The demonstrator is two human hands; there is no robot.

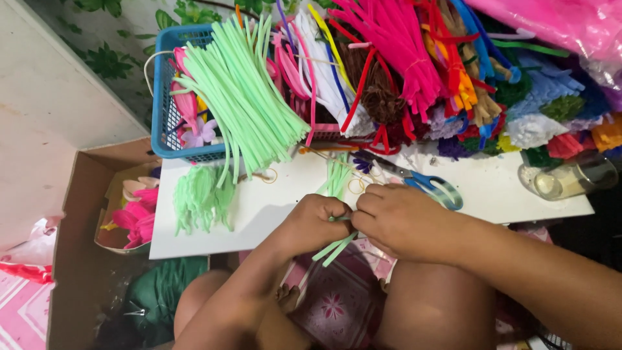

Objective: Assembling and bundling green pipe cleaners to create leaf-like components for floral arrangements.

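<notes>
Viewing the head camera, I note the left hand [315,219] and right hand [396,217], each grip pinched on green stems [335,246] at the bench [272,214] edge. Risk, I judge: stems slipping loose, or an elbow knocking the scissors [421,182].

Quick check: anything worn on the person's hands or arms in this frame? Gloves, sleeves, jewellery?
Nothing visible. The left hand and right hand are bare, no gloves. Both forearms are uncovered as far as the frame shows, with no sleeve edge in view. No watch, bracelet or ring can be seen on the wrists or fingers.
</notes>
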